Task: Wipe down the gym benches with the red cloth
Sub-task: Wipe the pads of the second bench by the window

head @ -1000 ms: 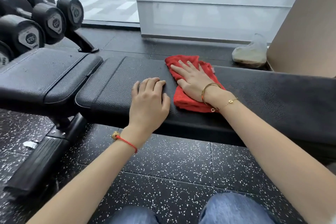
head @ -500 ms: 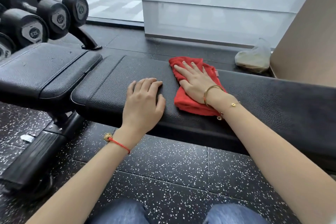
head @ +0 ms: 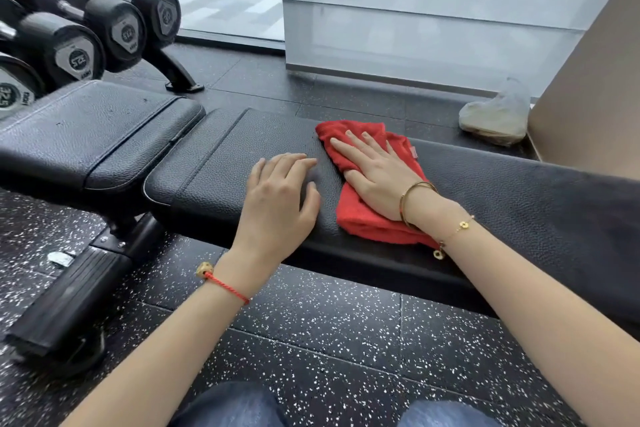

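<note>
A long black padded gym bench runs across the view, with a second black pad at its left end. A folded red cloth lies on the long pad. My right hand presses flat on the cloth with straight fingers. My left hand rests palm-down on the bare pad just left of the cloth, fingers loosely bent.
A rack of black dumbbells stands at the far left behind the second pad. A crumpled plastic bag lies on the floor beyond the bench, next to a beige wall. Speckled black rubber floor lies in front of my knees.
Both hands and the cloth keep nearly the same place on the bench. The view has shifted slightly, so the bench and dumbbells sit a little differently in the frame.
</note>
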Action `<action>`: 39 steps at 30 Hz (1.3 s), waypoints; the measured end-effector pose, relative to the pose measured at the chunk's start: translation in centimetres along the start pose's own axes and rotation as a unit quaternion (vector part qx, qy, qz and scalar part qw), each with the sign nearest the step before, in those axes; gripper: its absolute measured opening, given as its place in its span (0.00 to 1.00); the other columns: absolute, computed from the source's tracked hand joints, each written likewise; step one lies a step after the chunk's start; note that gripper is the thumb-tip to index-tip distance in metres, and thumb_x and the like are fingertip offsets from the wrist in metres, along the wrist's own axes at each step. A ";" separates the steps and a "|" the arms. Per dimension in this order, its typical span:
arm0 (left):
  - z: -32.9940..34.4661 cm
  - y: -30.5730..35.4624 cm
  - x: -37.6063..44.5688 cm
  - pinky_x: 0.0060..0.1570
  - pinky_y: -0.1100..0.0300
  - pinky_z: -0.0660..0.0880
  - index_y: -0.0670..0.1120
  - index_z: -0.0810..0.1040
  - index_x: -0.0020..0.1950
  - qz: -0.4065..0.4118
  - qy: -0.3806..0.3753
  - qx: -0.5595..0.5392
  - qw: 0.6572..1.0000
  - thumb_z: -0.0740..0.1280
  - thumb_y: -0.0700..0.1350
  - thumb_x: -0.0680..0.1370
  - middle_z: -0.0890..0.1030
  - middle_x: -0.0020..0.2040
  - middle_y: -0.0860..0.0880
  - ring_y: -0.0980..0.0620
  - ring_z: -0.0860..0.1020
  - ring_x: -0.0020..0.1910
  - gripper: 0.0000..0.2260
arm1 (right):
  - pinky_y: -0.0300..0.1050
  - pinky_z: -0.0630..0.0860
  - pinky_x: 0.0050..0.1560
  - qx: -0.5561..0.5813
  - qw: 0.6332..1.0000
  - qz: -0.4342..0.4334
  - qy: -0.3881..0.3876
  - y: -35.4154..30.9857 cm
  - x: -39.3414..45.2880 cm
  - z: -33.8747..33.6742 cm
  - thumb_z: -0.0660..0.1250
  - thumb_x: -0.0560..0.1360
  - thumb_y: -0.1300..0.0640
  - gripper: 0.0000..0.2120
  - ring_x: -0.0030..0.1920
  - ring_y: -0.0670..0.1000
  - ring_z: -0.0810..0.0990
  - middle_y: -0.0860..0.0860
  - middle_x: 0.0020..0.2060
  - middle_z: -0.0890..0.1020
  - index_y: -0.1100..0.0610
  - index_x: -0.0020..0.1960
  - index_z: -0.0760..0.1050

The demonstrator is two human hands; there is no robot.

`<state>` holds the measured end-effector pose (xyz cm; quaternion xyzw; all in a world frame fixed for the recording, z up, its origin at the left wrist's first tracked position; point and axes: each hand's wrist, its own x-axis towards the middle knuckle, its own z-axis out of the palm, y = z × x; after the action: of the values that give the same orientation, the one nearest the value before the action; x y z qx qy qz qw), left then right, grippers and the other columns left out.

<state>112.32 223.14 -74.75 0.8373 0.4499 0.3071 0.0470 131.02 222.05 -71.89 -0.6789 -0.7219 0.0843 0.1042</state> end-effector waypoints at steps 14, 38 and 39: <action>-4.0 -10.0 0.2 0.67 0.46 0.68 0.45 0.79 0.61 -0.092 0.044 0.057 0.993 0.60 0.48 0.75 0.79 0.62 0.47 0.44 0.75 0.63 0.18 | 0.52 0.38 0.76 0.004 0.992 -0.130 -0.005 -7.6 2.2 2.8 0.53 0.80 0.51 0.27 0.78 0.50 0.44 0.46 0.78 0.49 0.44 0.78 0.50; -3.3 -10.2 -0.3 0.70 0.49 0.62 0.45 0.77 0.63 -0.090 0.056 0.060 0.993 0.59 0.47 0.76 0.77 0.64 0.47 0.46 0.72 0.66 0.18 | 0.49 0.37 0.76 0.010 0.993 -0.119 -0.013 -6.0 4.3 2.4 0.53 0.80 0.51 0.27 0.78 0.49 0.44 0.45 0.78 0.49 0.42 0.77 0.50; -3.3 -10.1 -0.3 0.70 0.49 0.62 0.45 0.77 0.63 -0.090 0.055 0.060 0.993 0.58 0.47 0.76 0.77 0.64 0.47 0.46 0.72 0.66 0.18 | 0.49 0.37 0.76 0.010 0.994 -0.107 -0.015 -5.7 4.8 2.3 0.53 0.81 0.51 0.27 0.78 0.49 0.44 0.45 0.78 0.49 0.42 0.77 0.50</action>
<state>103.01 228.23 -75.78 0.7766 0.5431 0.3193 -0.0009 124.66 226.55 -72.42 -0.5953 -0.7910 0.0902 0.1087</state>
